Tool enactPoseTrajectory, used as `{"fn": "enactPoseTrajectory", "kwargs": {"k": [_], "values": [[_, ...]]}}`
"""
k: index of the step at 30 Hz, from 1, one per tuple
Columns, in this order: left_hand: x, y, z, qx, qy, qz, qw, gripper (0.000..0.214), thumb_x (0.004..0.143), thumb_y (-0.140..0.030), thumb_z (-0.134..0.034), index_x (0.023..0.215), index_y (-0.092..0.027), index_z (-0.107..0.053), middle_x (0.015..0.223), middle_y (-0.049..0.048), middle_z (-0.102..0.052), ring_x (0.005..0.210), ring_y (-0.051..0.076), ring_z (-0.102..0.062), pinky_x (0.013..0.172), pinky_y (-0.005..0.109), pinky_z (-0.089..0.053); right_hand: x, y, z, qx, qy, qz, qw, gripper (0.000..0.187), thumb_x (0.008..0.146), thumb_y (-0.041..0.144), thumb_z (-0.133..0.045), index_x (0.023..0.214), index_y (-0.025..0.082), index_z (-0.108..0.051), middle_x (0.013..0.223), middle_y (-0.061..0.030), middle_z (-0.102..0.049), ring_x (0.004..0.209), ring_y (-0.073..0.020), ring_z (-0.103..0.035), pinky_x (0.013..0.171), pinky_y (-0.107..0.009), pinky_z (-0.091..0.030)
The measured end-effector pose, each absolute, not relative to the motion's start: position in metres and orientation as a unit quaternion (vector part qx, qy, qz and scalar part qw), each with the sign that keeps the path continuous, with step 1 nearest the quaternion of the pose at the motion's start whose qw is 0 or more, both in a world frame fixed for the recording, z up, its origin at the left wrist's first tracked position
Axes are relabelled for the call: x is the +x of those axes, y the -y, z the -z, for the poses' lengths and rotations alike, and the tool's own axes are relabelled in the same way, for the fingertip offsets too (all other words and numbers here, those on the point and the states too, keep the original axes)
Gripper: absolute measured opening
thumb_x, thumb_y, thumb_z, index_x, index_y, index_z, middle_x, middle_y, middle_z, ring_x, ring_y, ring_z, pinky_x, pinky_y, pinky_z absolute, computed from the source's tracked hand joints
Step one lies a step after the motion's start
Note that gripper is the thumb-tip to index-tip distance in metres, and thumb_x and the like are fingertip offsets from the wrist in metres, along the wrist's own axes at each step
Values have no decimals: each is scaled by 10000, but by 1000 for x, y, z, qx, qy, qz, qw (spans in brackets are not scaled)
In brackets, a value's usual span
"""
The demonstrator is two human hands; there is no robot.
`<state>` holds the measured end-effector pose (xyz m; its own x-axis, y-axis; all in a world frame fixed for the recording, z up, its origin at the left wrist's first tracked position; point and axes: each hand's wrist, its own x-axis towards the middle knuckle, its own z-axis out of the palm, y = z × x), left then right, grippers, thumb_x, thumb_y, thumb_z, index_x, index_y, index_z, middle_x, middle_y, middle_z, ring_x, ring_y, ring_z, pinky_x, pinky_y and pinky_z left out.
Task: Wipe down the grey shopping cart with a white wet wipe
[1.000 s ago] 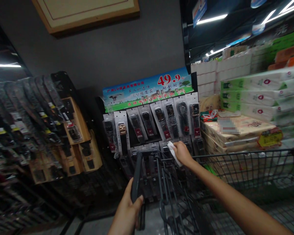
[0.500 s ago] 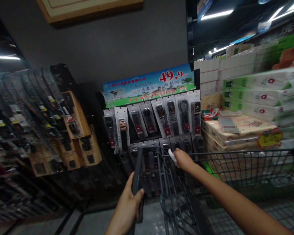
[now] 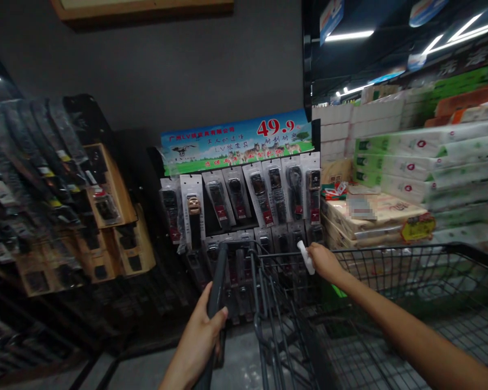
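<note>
**Shopping cart [image 3: 284, 319] held by its handle [image 3: 217, 284] before packaged belts [image 3: 235, 197]**

The left grip [image 3: 201, 327] is wrapped around the handle, thumb lying across it; the right grip [image 3: 324, 263] is closed on a white strip [image 3: 306, 258], probably tissue or paper, which projects from its left side. The step in hand appears to be steadying the cart on the left while the right keeps hold of the strip near the basket rim [image 3: 475, 255]; whether the right grip touches that rim cannot be told. The next move probably calls for a firm left hold and free room around the right knuckles. The left forearm rises steeply from below; the right reaches forward and leftward over the basket. The belts hang beyond both grips; stacked tissue packs [image 3: 410, 157] lie beyond and rightward of the right grip.
</note>
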<state>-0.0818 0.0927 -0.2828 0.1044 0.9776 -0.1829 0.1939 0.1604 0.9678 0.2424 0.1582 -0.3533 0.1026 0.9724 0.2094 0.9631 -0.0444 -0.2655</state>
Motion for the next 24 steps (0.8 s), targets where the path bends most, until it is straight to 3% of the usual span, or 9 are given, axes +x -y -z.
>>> {"fn": "enactPoseTrajectory", "kwargs": {"k": [8,14,19,24], "values": [[-83,-96,284,540,-552,-372,515,854,730,-340,-597,1417,-110,-145,401,-113,-423,297,93,-346,318,183,-294,229,-160,356,-681,623,-44,382,261,817,156,-421,757,114,-671,873,-102,-599,840,-184,-545,790,-268,-394],[-81,-95,281,545,-551,-367,514,817,744,-308,-544,1417,-102,-130,393,-115,-418,284,93,-330,310,184,-296,150,-162,369,-589,676,-212,390,265,763,84,-424,714,143,-678,748,-49,-623,749,-159,-547,700,-239,-397],[-81,-95,282,536,-552,-367,522,885,716,-355,-589,1424,-120,-113,416,-117,-422,280,86,-342,307,179,-292,130,-162,372,-570,674,-266,388,328,692,9,-390,658,132,-693,711,-43,-613,746,-150,-548,701,-233,-400],[-80,-95,282,537,-549,-368,525,898,689,-372,-601,1418,-130,-136,465,-98,-472,283,76,-343,304,186,-303,140,-163,370,-541,589,-373,470,250,664,100,-477,701,148,-719,660,-18,-639,697,-149,-561,666,-250,-424]]}}
